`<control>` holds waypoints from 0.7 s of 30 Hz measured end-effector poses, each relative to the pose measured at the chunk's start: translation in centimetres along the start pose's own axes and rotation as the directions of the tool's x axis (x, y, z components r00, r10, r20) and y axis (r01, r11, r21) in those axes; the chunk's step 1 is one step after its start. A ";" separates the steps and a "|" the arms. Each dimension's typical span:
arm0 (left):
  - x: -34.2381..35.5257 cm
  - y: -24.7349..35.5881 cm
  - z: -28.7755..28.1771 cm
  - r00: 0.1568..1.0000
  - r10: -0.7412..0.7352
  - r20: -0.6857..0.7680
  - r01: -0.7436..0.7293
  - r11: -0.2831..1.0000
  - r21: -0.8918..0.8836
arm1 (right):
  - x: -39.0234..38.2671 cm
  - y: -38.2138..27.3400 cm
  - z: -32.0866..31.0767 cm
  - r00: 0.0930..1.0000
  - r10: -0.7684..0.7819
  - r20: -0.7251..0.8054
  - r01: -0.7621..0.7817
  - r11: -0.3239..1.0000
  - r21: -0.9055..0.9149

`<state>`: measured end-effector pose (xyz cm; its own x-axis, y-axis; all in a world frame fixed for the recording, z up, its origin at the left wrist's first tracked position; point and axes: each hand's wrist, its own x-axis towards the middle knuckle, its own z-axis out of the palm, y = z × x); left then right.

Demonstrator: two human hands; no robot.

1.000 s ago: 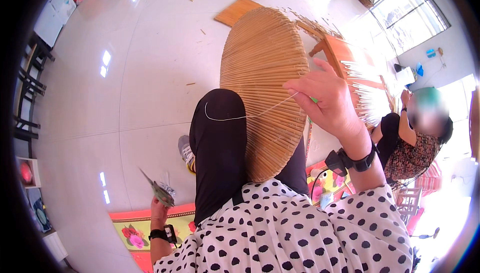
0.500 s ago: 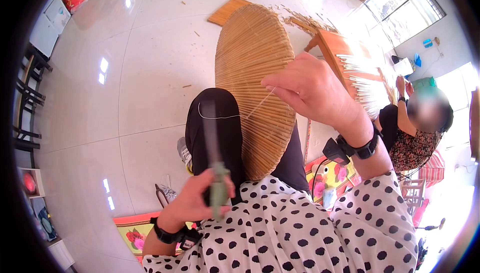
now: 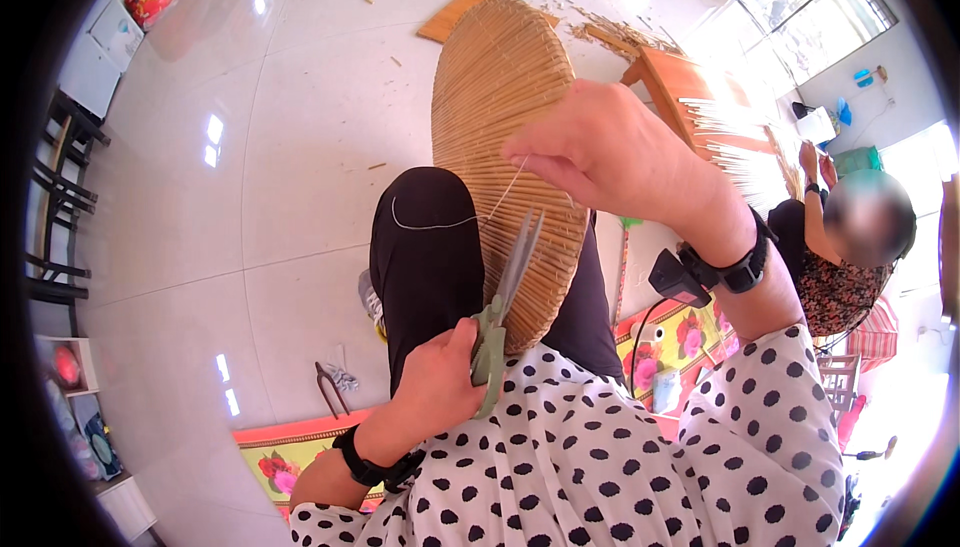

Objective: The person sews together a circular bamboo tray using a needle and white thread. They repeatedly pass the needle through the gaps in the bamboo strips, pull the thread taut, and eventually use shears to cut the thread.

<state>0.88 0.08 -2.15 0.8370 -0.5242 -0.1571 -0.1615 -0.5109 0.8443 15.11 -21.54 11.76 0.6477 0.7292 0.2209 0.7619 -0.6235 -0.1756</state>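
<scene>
An oval panel of thin bamboo sticks (image 3: 500, 77) stands tilted across my lap, its lower end between my thighs. My left hand (image 3: 440, 375) grips green-handled scissors (image 3: 490, 347) whose slightly parted blades point up in front of the panel. Above them, my right hand (image 3: 585, 142) is pinched on a thin white thread (image 3: 510, 190). The taut thread runs down to the panel's left edge, and its loose tail curves over my dark-trousered left knee (image 3: 425, 202). My right fingertips are partly hidden and slightly blurred.
A wooden table (image 3: 680, 87) at the far right carries pale sticks, and a co-worker (image 3: 845, 257) sits beside it. Cut scraps (image 3: 625, 35) and a flat wooden board (image 3: 460, 13) lie on the tiled floor. Black stools (image 3: 65, 187) line the left side.
The scissors have swung right, from beside my knee to in front of the panel near the thread, with their blades parting. My right hand has shifted slightly left, still holding the thread.
</scene>
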 end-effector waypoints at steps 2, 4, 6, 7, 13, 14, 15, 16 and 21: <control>0.1 -0.3 0.8 0.999 0.031 -0.009 -0.030 0.997 0.078 | 0.2 0.0 0.2 0.998 -0.019 -0.063 0.021 0.999 0.038; 0.3 -0.1 1.2 0.998 0.056 -0.039 -0.050 0.989 0.140 | 0.4 0.0 0.3 0.999 -0.010 -0.049 0.013 0.998 0.058; 0.8 0.4 1.3 0.993 0.078 -0.092 -0.060 0.981 0.186 | 0.4 -0.1 0.5 0.999 0.005 -0.032 -0.003 0.998 0.062; 1.0 0.5 1.4 0.992 0.078 -0.102 -0.057 0.980 0.192 | 0.5 -0.2 0.5 1.000 0.013 -0.022 -0.012 0.998 0.055; 2.5 0.5 2.1 0.971 0.134 -0.196 -0.091 0.972 0.216 | 0.6 -0.5 0.2 1.000 0.001 -0.006 -0.001 1.000 -0.019; 2.6 0.5 2.2 0.968 0.138 -0.207 -0.093 0.972 0.216 | 0.5 -0.4 0.1 1.000 -0.005 -0.006 0.004 1.000 -0.024; 2.8 0.5 2.4 0.965 0.143 -0.219 -0.095 0.972 0.216 | 0.4 -0.4 0.2 1.000 -0.010 -0.029 0.010 1.000 -0.011; 3.0 0.5 2.5 0.963 0.152 -0.222 -0.103 0.971 0.216 | 0.3 -0.3 0.3 0.999 -0.016 -0.051 0.016 1.000 0.002; 3.8 0.2 3.1 0.957 0.168 -0.237 -0.121 0.972 0.202 | 0.3 -0.4 0.1 0.998 0.013 -0.057 -0.013 1.000 -0.007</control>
<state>2.45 -4.14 -4.11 0.8974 -0.4264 0.1132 -0.3640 -0.5708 0.7360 14.98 -21.06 11.84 0.6559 0.7037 0.2730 0.7530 -0.6351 -0.1721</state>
